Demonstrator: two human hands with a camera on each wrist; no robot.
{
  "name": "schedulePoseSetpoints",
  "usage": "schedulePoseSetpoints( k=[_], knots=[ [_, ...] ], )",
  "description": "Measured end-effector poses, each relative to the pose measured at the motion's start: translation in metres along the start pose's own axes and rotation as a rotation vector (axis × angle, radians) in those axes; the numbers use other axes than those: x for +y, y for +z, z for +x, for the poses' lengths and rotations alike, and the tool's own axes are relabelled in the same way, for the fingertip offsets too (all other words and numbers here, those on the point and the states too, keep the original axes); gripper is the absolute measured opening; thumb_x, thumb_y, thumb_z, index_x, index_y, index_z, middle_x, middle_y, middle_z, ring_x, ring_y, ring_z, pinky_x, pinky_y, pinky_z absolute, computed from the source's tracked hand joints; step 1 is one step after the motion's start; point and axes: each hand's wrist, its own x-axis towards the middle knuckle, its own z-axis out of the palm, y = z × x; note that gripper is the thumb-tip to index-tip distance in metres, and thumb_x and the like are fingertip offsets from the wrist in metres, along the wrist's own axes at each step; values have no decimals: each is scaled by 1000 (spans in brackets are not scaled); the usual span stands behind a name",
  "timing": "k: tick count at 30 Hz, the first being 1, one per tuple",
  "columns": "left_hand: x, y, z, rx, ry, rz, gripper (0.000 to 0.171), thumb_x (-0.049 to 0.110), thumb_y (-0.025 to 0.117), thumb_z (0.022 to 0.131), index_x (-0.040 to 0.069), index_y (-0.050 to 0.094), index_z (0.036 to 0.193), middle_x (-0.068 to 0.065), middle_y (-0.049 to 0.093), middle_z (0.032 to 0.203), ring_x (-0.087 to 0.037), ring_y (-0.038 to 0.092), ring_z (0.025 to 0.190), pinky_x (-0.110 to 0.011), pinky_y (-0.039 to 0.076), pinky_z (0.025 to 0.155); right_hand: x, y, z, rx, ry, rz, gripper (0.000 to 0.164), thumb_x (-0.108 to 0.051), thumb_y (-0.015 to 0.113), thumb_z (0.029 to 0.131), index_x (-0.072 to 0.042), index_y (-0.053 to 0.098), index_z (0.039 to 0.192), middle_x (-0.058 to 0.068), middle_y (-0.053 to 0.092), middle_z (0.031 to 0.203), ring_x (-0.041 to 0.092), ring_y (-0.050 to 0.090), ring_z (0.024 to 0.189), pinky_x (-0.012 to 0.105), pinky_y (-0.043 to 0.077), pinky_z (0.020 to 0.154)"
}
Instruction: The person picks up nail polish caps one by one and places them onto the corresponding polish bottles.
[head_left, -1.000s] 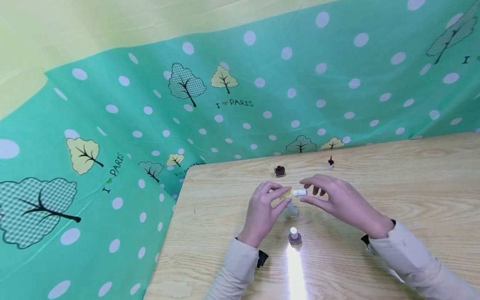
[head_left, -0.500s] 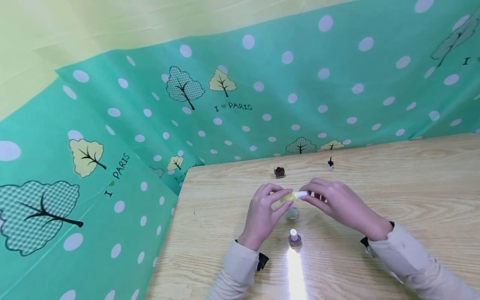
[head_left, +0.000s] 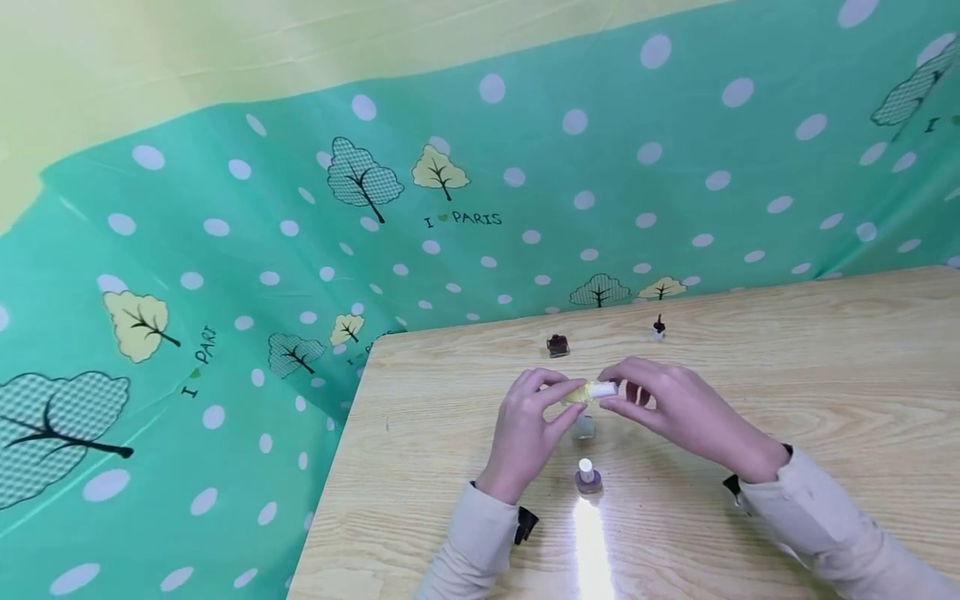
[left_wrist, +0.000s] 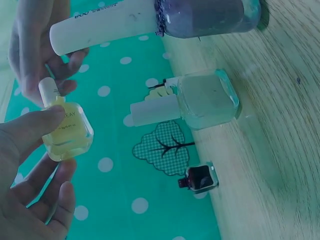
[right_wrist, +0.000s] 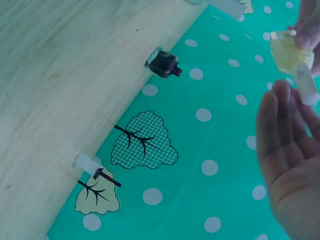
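Observation:
My left hand (head_left: pixel 525 425) pinches a nail polish bottle (left_wrist: pixel 70 131) of yellow polish by its glass body, held tilted above the table. Its white cap (head_left: pixel 602 390) points right, between the thumb and fingers of my right hand (head_left: pixel 667 408). In the right wrist view the right fingers (right_wrist: pixel 281 117) lie beside the cap, and the thumb is out of sight. Below the hands, a pale nail polish bottle (head_left: pixel 583 427) stands on the table, partly covered by the left hand in the head view. Nearer stands a purple nail polish bottle (head_left: pixel 588 479) with a white cap.
An uncapped dark nail polish bottle (head_left: pixel 557 346) stands towards the back of the wooden table (head_left: pixel 420 467). Right of it, a white cap (right_wrist: pixel 88 164) stands with its dark brush upward. A green dotted cloth (head_left: pixel 465 167) hangs behind and on the left.
My right hand has closed in from the right, and its fingertips have come around the white cap. The left hand keeps its hold on the yellow bottle. The head view has shifted slightly.

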Motion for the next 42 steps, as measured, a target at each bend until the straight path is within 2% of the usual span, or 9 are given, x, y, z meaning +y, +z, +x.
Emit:
schedulePoseSetpoints(
  k=[7,15,20,25,28,32,35,38,42],
  knots=[
    [-5,-7,-13,-12,13,-16,28,24,79,84,16,76,111,3,69,103,-13,62,98,-24,53,85,-15,9,-8,24,-47,-40,25,-11,76,87,-17,69,110,-11,68,93,-1,58,75,23,55,61],
    [-7,-12,-21,2,57,-54,27,23,79,84,16,76,110,3,69,102,-12,62,96,-23,52,83,-29,18,-11,66,-10,-83,2,-21,68,94,-21,70,93,-17,60,76,-6,48,62,18,46,55],
    [-5,-13,-21,29,98,-68,26,22,79,85,16,76,110,3,69,102,-12,62,96,-19,51,82,-31,18,-10,72,23,-70,26,-21,62,99,-27,61,73,-17,52,62,-6,37,52,17,36,50],
    [-4,-14,-20,23,92,-75,26,21,79,85,15,76,110,4,69,102,-12,62,97,-19,50,82,-31,19,-10,71,34,-60,34,-21,60,100,-28,55,67,-20,45,58,-6,32,49,17,33,48],
    [-5,-14,-21,21,90,-71,26,21,80,85,16,76,110,3,69,102,-12,62,97,-20,51,83,-31,19,-10,67,46,-63,28,-23,61,99,-27,61,72,-20,48,61,-5,36,50,17,36,49],
    [-5,-14,-23,34,84,-59,27,21,81,83,14,77,109,1,70,102,-14,63,97,-23,53,85,-31,19,-14,56,42,-54,8,-27,66,96,-21,69,99,-16,61,76,-4,50,63,19,46,55],
    [-7,-14,-25,44,73,-48,28,21,82,82,14,77,108,1,70,101,-14,64,96,-24,54,85,-31,19,-16,50,-8,-50,26,-24,72,91,-17,66,115,-12,66,89,-3,57,73,19,50,58],
    [-7,-13,-28,45,66,-46,28,23,81,82,14,77,108,1,70,101,-14,63,96,-24,53,83,-30,20,-18,60,-74,-57,29,-15,75,88,-16,66,116,-9,67,95,-1,58,74,19,51,58],
    [-6,-12,-31,37,66,-53,27,24,80,83,15,76,109,3,70,101,-12,62,94,-21,52,80,-31,23,-20,87,-105,-79,25,-9,75,86,-15,68,109,-10,67,92,-1,58,72,19,52,59]
  ],
)
